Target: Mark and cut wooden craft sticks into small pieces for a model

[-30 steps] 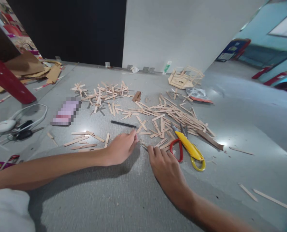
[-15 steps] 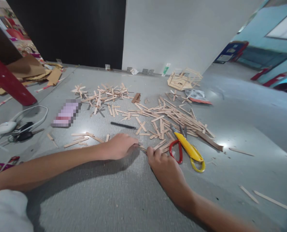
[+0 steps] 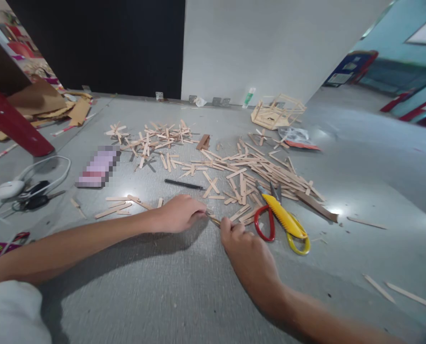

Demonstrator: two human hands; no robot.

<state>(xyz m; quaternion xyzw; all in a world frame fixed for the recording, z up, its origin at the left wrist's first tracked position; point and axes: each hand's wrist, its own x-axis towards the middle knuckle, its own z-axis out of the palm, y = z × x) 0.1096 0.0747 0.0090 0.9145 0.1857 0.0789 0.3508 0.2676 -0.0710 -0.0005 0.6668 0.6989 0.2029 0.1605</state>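
Observation:
My left hand (image 3: 180, 213) is closed in a pinch above the grey surface, its fingertips turned to the right; what lies between them is mostly hidden. Facing it, my right hand (image 3: 247, 246) grips a slim gold-brown tool (image 3: 215, 221) whose narrow tip reaches toward the left fingertips. I cannot make out the tool's exact kind. Just beyond both hands lies a pile of wooden craft sticks (image 3: 270, 172). Scissors with red and yellow handles (image 3: 265, 223) and a yellow-handled cutter (image 3: 284, 217) rest right of my right hand. A black pen-like stick (image 3: 183, 184) lies behind the left hand.
Joined craft sticks (image 3: 163, 138) spread at the back, near a stick-built frame (image 3: 277, 113) and a glue tube (image 3: 249, 98). At left are a pixelated phone (image 3: 99, 167), keys (image 3: 37, 200) with a white cable, and a red cylinder (image 3: 15, 124). Loose sticks (image 3: 413, 296) lie at right.
The view has shifted slightly, so things on the right sit a little further right. Both hands stay close together, with somewhat more of the slim tool showing between them.

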